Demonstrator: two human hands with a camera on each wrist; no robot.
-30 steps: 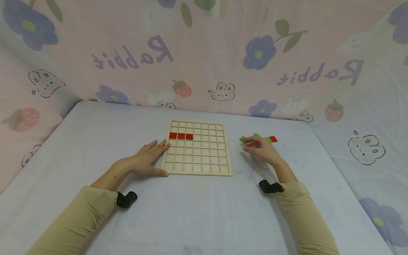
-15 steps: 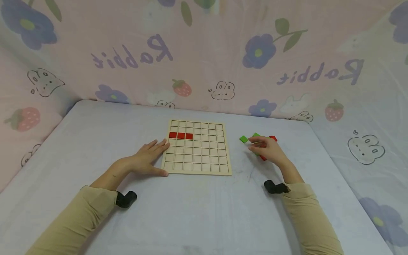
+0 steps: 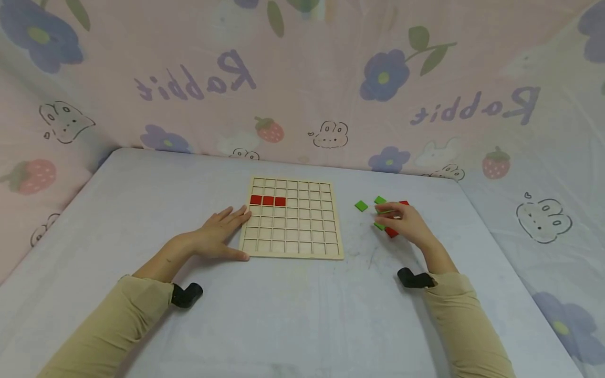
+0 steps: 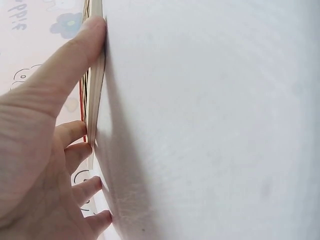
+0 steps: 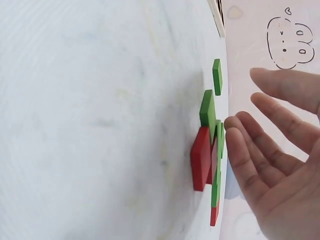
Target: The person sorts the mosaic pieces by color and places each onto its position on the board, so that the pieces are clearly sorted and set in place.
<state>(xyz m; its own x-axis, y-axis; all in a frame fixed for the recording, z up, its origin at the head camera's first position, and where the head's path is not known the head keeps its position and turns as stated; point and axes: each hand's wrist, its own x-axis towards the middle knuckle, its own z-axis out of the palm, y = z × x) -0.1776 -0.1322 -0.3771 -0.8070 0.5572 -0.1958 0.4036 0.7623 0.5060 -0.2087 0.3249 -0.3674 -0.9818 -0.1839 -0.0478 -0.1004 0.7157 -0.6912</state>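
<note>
Since the earliest frame, the right hand (image 3: 402, 223) has moved rightward, baring a green tile (image 3: 361, 206); its slightly bent fingers hang apart over red and green tiles (image 5: 202, 152), right of centre. The left hand (image 3: 215, 236), fingers spread, touches the mid-frame grid board (image 3: 304, 224) along its left edge.

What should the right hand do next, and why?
Perhaps lower the right hand and pinch the front loose red tile: the hand seems to hold nothing and hovers close by, the left hand rests against the board, and the three red tiles there have bare cells beside them.
</note>
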